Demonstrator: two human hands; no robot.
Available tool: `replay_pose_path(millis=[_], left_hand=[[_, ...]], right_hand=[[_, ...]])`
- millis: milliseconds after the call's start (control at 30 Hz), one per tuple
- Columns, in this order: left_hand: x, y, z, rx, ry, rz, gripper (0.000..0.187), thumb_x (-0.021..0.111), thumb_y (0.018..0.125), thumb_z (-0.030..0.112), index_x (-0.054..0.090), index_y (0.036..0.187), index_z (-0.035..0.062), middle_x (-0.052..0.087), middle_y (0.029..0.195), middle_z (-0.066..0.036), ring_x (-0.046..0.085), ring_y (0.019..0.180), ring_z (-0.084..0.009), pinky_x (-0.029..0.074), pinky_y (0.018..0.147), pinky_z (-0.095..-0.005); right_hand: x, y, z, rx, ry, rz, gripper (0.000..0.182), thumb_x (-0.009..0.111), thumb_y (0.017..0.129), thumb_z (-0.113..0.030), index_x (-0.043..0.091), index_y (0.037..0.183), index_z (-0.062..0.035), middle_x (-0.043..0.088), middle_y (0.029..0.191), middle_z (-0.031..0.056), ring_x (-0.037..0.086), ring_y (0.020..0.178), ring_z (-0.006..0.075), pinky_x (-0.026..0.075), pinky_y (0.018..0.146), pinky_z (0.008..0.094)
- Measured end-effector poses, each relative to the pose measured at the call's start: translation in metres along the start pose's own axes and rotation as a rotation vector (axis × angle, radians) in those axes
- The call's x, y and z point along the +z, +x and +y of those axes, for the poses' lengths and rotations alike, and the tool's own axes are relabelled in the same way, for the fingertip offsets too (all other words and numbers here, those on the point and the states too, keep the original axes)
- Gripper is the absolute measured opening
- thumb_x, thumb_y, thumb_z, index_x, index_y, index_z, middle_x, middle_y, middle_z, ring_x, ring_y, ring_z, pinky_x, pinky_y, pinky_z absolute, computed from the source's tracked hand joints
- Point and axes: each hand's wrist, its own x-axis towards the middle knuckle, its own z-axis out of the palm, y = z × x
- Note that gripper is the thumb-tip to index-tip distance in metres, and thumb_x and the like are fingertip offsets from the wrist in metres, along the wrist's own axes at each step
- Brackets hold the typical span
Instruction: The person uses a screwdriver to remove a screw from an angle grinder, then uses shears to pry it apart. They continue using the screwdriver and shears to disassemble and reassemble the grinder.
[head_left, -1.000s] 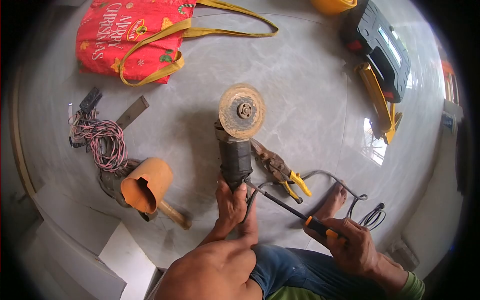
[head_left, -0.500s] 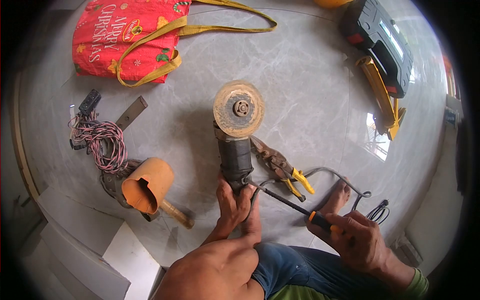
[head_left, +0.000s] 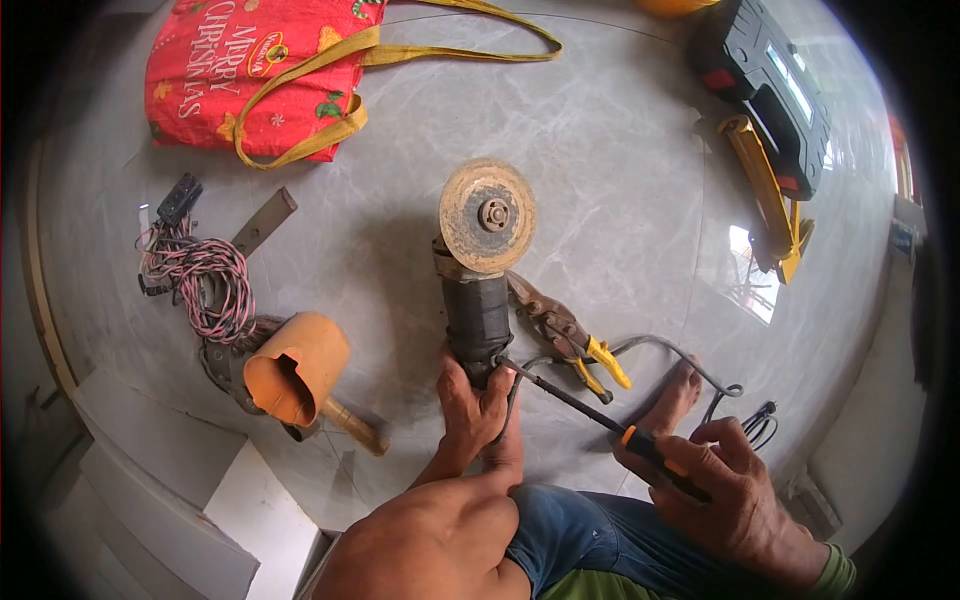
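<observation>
My left hand (head_left: 468, 415) is closed round the lower end of an angle grinder (head_left: 477, 310), whose body is dark, wrapped-looking and points away from me. A worn, dusty cutting disc (head_left: 489, 240) faces up at its far end. In my right hand (head_left: 730, 490) is a screwdriver (head_left: 650, 447) with a black and orange handle. Its long dark shaft slants up to the left, and the tip meets the grinder's lower right side beside my left fingers. The exact contact point is too small to make out. Tin snips (head_left: 560, 330) with yellow handles lie just right of the grinder.
Left on the tiles are a bundled pink-and-black cord (head_left: 212, 285), an orange cut-open container (head_left: 310, 355) and a red bag (head_left: 240, 85). A black tool case (head_left: 765, 90) and a yellow tool (head_left: 760, 190) lie at upper right. A black cable (head_left: 690, 357) runs past my foot.
The grinder appears slightly further right in view. My right hand's fingers have shifted and loosened on the screwdriver handle; its tip stays at the grinder.
</observation>
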Motion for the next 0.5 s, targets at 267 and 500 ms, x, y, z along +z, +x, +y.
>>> replay_pose_path(millis=[267,500], left_hand=[[-0.002,0.003,0.005,-0.017,-0.011,-0.002,0.07,0.071,0.086,0.028,0.036,0.135,-0.0083,0.067,0.1,-0.021,0.069,0.085,-0.0327,0.055,0.079,-0.0447],[-0.002,0.007,0.011,0.009,0.017,0.021,0.071,0.072,0.084,0.027,0.037,0.133,-0.0082,0.067,0.098,-0.02,0.069,0.083,-0.0325,0.055,0.077,-0.0432]], right_hand=[[-0.004,0.0,-0.004,-0.176,-0.306,0.029,0.052,0.085,0.071,-0.003,0.065,0.119,-0.0023,0.056,0.09,0.0112,0.062,0.08,0.0213,0.056,0.056,0.0336],[-0.01,0.005,-0.002,-0.278,-0.353,-0.024,0.054,0.082,0.073,0.0,0.062,0.122,0.001,0.057,0.089,0.0116,0.058,0.071,0.0207,0.051,0.053,0.0348]])
